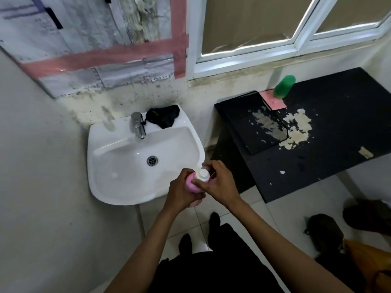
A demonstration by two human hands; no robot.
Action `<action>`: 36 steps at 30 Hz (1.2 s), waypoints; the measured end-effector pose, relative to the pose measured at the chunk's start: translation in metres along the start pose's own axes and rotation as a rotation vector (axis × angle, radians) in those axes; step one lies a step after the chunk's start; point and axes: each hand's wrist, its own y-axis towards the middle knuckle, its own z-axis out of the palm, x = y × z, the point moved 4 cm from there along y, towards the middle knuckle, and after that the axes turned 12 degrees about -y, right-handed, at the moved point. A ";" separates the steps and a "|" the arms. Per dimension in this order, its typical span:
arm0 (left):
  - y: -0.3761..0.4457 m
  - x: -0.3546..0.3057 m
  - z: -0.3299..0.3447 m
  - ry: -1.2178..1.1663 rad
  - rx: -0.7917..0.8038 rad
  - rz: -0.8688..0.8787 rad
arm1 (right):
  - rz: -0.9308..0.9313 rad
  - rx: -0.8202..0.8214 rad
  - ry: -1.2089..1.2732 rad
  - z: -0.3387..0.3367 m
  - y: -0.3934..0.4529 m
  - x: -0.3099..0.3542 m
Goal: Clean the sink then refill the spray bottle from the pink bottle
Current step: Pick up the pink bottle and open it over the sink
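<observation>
My left hand is wrapped tight round the pink bottle. My right hand pinches its white cap. We're by the sink edge. It looks light and maybe slippery, so I hold its fat middle.

Two hands: left hand, right hand. One pink bottle. One white sink. One tap. One black cloth. One green bottle. One pink sponge. One black table.
</observation>
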 end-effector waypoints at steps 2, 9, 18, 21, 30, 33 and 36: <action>0.006 -0.003 -0.005 0.006 -0.020 -0.005 | -0.021 0.027 0.014 -0.002 0.012 0.004; 0.036 -0.014 -0.014 -0.041 -0.100 -0.044 | -0.183 0.268 0.036 -0.006 0.064 0.011; 0.078 -0.053 -0.010 -0.044 -0.170 -0.025 | -0.212 0.267 0.146 -0.027 0.129 0.006; 0.089 -0.073 -0.008 -0.049 -0.200 0.002 | -0.227 0.230 0.174 -0.040 0.149 0.000; 0.100 -0.094 -0.002 -0.125 -0.325 -0.013 | -0.374 0.243 0.161 -0.063 0.177 0.002; 0.104 -0.097 -0.001 -0.125 -0.319 -0.033 | -0.343 0.291 0.201 -0.064 0.175 0.002; 0.111 -0.100 0.001 -0.101 -0.281 -0.033 | -0.264 0.353 0.248 -0.065 0.176 -0.003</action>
